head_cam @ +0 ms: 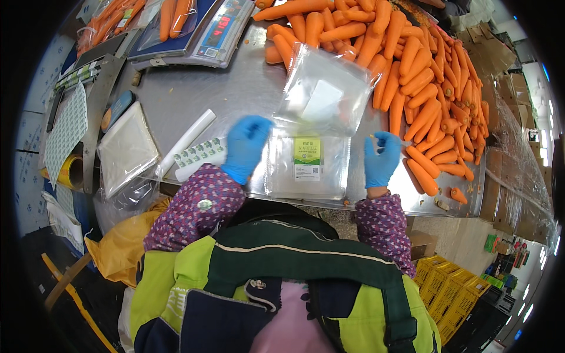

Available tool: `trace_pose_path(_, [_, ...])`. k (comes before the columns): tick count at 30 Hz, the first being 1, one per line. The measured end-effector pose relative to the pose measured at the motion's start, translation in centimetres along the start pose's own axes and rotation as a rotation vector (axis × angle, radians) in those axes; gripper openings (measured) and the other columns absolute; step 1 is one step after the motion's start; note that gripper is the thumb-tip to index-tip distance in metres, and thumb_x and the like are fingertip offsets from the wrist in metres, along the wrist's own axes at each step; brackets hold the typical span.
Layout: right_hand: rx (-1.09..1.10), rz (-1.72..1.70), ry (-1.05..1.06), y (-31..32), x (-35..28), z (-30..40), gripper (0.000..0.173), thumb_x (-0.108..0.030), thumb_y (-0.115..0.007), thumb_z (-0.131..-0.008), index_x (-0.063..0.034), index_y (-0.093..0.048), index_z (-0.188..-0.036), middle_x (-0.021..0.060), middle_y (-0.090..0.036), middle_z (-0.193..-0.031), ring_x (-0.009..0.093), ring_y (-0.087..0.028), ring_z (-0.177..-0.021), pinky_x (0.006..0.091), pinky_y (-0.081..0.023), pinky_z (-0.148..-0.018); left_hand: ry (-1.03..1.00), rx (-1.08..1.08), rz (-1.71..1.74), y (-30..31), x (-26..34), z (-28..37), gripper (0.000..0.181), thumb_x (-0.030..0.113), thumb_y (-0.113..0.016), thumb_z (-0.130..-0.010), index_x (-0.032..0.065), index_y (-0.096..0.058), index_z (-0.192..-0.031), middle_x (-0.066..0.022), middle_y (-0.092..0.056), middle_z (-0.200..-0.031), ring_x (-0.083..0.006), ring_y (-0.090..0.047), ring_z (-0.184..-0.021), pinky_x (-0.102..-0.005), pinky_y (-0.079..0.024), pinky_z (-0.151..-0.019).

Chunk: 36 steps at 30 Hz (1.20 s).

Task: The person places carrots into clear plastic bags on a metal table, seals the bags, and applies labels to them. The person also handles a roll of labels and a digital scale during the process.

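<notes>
A clear plastic bag [282, 176] lies flat on the steel table before me, with a green and white label [307, 159] bearing writing. Above it, more clear bags [304, 106] lie tilted, reaching over the nearest carrots; a white rectangle shows through them. My left hand [247, 148], in a blue glove, is at the left edge of the bags. It is blurred with its fingers curled, and whether it pinches anything is unclear. To the right of the labelled bag, my gloved right hand [382, 161] hovers with bent fingers near the carrots; its grip is also unclear.
A large heap of carrots [415, 79] covers the table's right side. A digital scale [216, 35] holds bagged carrots at upper left. Left of my hand lie a sticker sheet [201, 154], a white roll [187, 141] and a stack of clear film [128, 150]. Yellow crates [454, 291] stand lower right.
</notes>
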State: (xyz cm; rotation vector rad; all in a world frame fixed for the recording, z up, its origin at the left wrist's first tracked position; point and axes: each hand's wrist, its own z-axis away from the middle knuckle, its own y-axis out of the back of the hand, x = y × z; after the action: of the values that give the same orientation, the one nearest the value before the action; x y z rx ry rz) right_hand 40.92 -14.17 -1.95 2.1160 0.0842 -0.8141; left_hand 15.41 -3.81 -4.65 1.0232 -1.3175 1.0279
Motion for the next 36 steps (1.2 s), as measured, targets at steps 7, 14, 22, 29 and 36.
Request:
trace_pose_path(7, [-0.629, -0.309, 0.210, -0.7, -2.8, 1.0, 0.023, -0.006, -0.063, -0.073, -0.0028, -0.057, -0.095, 0.0129, -0.056, -0.090, 0.026, -0.056, -0.086, 0.0330, -0.046, -0.074, -0.442, 0.057, -0.672, 10.5, 6.2, -0.2, 0.019, 0.005, -0.066, -0.072, 0.0080, -0.063, -0.090, -0.0007, -0.052, -0.072, -0.0116, -0.050, -0.063, -0.0259, -0.041, -0.058])
trace_pose_path(14, [-0.414, 0.023, 0.462, -4.7, -3.9, -2.5, 0.038, -0.002, -0.062, -0.070, -0.0046, -0.053, -0.107, 0.0136, -0.050, -0.112, 0.032, -0.046, -0.105, 0.0368, -0.039, -0.089, -0.145, -0.097, -0.748, 17.3, 3.0, 2.1, 0.027, 0.002, -0.064, -0.071, 0.0064, -0.062, -0.097, -0.0014, -0.056, -0.073, -0.0117, -0.053, -0.069, -0.0238, -0.044, -0.067])
trace_pose_path(22, [-0.578, -0.587, 0.447, -7.5, -13.7, -1.2, 0.020, -0.002, -0.061, -0.074, -0.0033, -0.057, -0.093, 0.0122, -0.057, -0.096, 0.027, -0.057, -0.086, 0.0315, -0.046, -0.076, 0.088, 0.118, 0.014, 13.9, 5.4, 1.5, 0.031, -0.004, -0.063, -0.074, 0.0010, -0.058, -0.105, -0.0018, -0.058, -0.077, -0.0074, -0.054, -0.074, -0.0200, -0.044, -0.067])
trace_pose_path(29, [-0.686, -0.528, 0.726, -10.8, -19.1, -1.8, 0.017, -0.008, -0.056, -0.077, -0.0038, -0.056, -0.093, 0.0128, -0.054, -0.096, 0.031, -0.052, -0.088, 0.0365, -0.045, -0.075, 0.108, 0.075, 0.051, 13.6, 6.4, 1.3, 0.035, -0.003, -0.064, -0.074, 0.0017, -0.056, -0.108, -0.0021, -0.060, -0.079, -0.0057, -0.056, -0.071, -0.0167, -0.047, -0.066])
trace_pose_path(36, [-0.859, -0.349, 0.862, -12.6, -20.3, -2.0, 0.020, -0.011, -0.057, -0.078, -0.0080, -0.056, -0.097, 0.0107, -0.055, -0.095, 0.029, -0.054, -0.088, 0.0354, -0.046, -0.073, 0.107, 0.032, 0.059, 13.7, 6.7, 1.1, 0.038, -0.004, -0.063, -0.074, 0.0024, -0.054, -0.111, -0.0027, -0.061, -0.079, -0.0055, -0.056, -0.070, -0.0164, -0.046, -0.065])
